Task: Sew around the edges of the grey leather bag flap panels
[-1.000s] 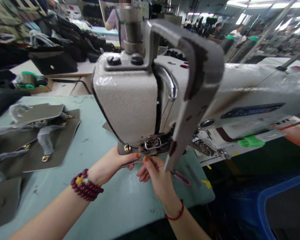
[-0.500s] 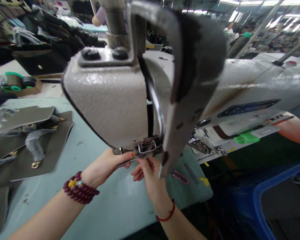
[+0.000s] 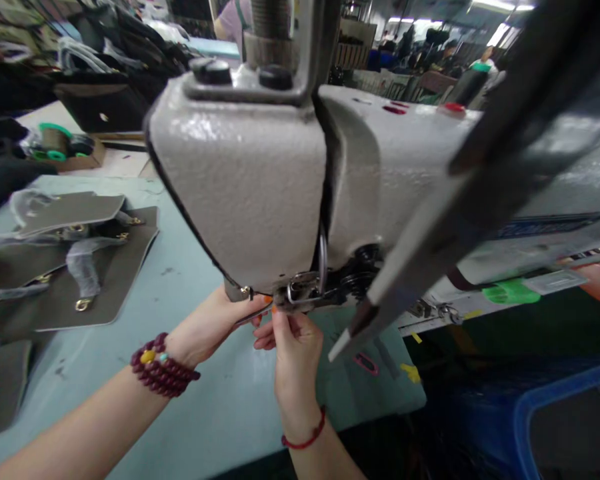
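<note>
Both hands are raised under the head of a white-grey industrial sewing machine (image 3: 235, 180). My left hand (image 3: 210, 321) pinches a narrow grey strap (image 3: 253, 318) between thumb and fingers. My right hand (image 3: 293, 350) pinches the same strap close to a silver metal presser foot (image 3: 300, 290), though the fingertips partly hide the grip. A small gold ring (image 3: 247, 292) sits at the strap's far end against the machine. The needle area is hidden behind the metal parts.
A grey metal handle (image 3: 455, 220) blurs across the right foreground. Grey bag flaps (image 3: 83, 277) lie on the pale blue table (image 3: 190, 293), and pink-handled snips (image 3: 365, 363) lie beyond my right hand. Thread spools (image 3: 55, 143) and black bags (image 3: 100, 100) are behind.
The view has swung closer to the machine head and tilted. The grey handle has moved across the foreground to the right. My hands have drawn nearer together, with the right hand higher by the presser foot.
</note>
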`<state>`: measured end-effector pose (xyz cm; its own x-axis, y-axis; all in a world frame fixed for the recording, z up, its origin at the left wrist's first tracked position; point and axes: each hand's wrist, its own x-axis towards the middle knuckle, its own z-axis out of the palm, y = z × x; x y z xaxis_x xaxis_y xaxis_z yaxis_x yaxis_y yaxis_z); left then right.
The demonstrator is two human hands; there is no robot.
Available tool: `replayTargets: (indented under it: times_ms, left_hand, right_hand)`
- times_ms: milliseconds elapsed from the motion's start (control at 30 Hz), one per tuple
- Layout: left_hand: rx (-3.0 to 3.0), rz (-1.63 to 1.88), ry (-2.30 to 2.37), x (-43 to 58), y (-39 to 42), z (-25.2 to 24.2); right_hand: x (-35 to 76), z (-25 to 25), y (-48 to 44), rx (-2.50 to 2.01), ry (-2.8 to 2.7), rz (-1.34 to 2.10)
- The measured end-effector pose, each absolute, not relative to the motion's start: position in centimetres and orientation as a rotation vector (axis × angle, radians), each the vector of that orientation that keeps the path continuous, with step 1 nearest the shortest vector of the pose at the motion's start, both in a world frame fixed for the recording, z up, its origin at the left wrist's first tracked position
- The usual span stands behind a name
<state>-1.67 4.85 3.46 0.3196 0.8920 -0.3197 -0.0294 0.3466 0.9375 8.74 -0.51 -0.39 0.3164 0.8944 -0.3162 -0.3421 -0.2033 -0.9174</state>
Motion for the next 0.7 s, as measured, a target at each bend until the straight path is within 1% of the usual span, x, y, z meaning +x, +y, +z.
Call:
replayTargets:
  times_ms: [167, 367, 700]
  left_hand:
    - [0.990, 0.870, 1.090, -1.7, 3.6, 1.3]
    - [0.778, 1.048, 1.179, 0.2, 1.3, 0.8]
    - [0.465, 1.515, 1.336, 6.5, -2.0, -0.6]
  right_hand:
    - [9.0, -0.7, -0.6, -1.312, -0.600, 1.241]
    - [9.8, -1.3, -0.9, -1.306, -0.671, 1.227]
    - [14.0, 0.0, -0.4, -1.422, -0.973, 1.313]
